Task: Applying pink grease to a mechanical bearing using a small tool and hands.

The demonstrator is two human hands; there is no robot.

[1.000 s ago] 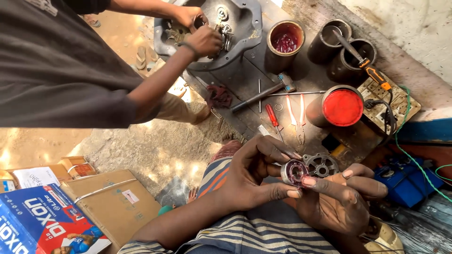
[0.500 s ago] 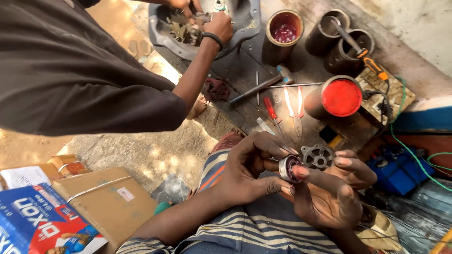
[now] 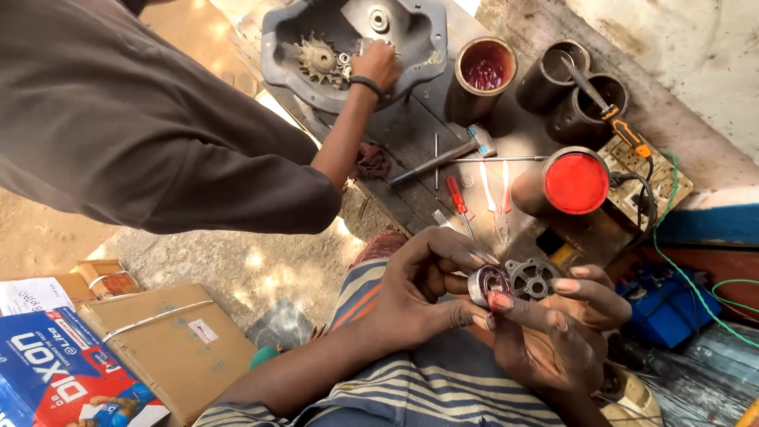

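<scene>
1. The left hand (image 3: 427, 289) pinches a small round bearing (image 3: 488, 282) between thumb and fingertips, and the right hand (image 3: 557, 332) cups a grey toothed metal part (image 3: 534, 278) just beside it, the two pieces touching. Both are held in the air above the striped lap, off the workboard. A thin fingertip hold like that could let the bearing slip and drop into the dirt.
2. If the bearing goes in tilted, I would expect it to jam against the part.
3. Whether the bearing is greasy I cannot tell; grease would make the hold worse.
4. The red-handled screwdriver (image 3: 455, 194) and the hammer (image 3: 443, 158) lie near the board's near edge, close to the knees; a jolt could knock them off.
5. Another person's hand (image 3: 378, 65) works in the grey housing (image 3: 419, 35) at the board's far end, well apart, so a bump looks unlikely.
</scene>
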